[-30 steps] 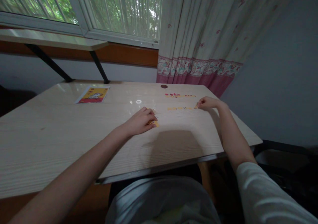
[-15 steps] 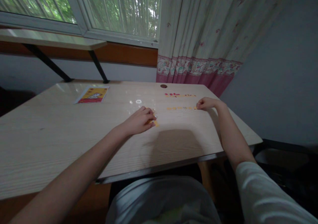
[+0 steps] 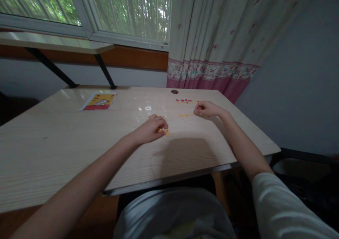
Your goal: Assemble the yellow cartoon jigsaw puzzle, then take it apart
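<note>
My left hand (image 3: 150, 129) rests palm down on the light wooden table (image 3: 79, 143), its fingers covering small yellow pieces (image 3: 164, 132). My right hand (image 3: 206, 109) lies further back, fingers curled, over the right part of a short row of yellow pieces (image 3: 185, 115); whether it grips one is hidden. Behind it lies a row of small red and yellow pieces (image 3: 185, 100).
A yellow and red printed card (image 3: 99, 101) lies at the table's far left. A round cable hole (image 3: 174, 91) sits near the back edge. A window, a wall shelf on black brackets (image 3: 53, 44) and a patterned curtain (image 3: 219, 37) stand behind. The table's right edge is close to my right arm.
My right hand has slid left along the yellow row, now covering its right part. My left hand has stayed on the yellow pieces.
</note>
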`<state>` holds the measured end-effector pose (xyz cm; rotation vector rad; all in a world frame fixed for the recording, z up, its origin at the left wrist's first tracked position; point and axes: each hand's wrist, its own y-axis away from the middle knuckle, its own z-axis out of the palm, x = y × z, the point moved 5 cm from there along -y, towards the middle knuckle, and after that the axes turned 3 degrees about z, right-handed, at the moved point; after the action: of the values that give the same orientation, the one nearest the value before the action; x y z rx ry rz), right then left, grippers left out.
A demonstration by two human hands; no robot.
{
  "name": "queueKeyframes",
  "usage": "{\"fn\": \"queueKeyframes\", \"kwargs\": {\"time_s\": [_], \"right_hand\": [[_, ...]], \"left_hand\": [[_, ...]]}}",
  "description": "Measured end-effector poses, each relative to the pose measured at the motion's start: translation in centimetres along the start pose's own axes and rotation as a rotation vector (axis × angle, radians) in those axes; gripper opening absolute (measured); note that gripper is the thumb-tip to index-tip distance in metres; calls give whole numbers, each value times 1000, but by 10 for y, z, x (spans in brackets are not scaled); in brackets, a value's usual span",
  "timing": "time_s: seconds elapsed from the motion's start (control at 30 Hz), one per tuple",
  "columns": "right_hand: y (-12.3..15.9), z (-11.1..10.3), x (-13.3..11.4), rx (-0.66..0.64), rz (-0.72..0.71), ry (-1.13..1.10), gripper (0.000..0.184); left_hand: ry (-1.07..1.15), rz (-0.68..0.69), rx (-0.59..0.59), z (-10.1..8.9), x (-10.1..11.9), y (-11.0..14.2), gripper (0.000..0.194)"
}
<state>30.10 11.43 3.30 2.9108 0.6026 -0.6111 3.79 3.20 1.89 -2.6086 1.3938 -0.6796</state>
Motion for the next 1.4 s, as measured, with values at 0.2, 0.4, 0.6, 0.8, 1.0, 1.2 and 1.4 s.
{"fn": "queueKeyframes", "kwargs": {"time_s": [0.2,0.4,0.6,0.8,1.0,1.2,1.4], "right_hand": [[5,43,-74,-106,-245,-199,21],[14,67,-117,-115,-403,-140,28],[17,80,-128,-93,-472,-119,28],[18,79,-124,-170,-380,-66,19],[19,75,-120,-228,-371,-67,19],[21,74,-121,-278,-265,-133,22],[21,73,-121,-272,-291,-44,21]], "left_hand": [[36,-47,22,1,2,0,10],[63,-121,118,-5,-2,0,11],[17,-184,185,-10,-11,1,18],[41,-206,229,-13,-12,2,19],[111,-106,126,-4,0,0,15],[69,-25,47,0,2,-1,13],[10,-2,66,-3,1,-1,14]]}}
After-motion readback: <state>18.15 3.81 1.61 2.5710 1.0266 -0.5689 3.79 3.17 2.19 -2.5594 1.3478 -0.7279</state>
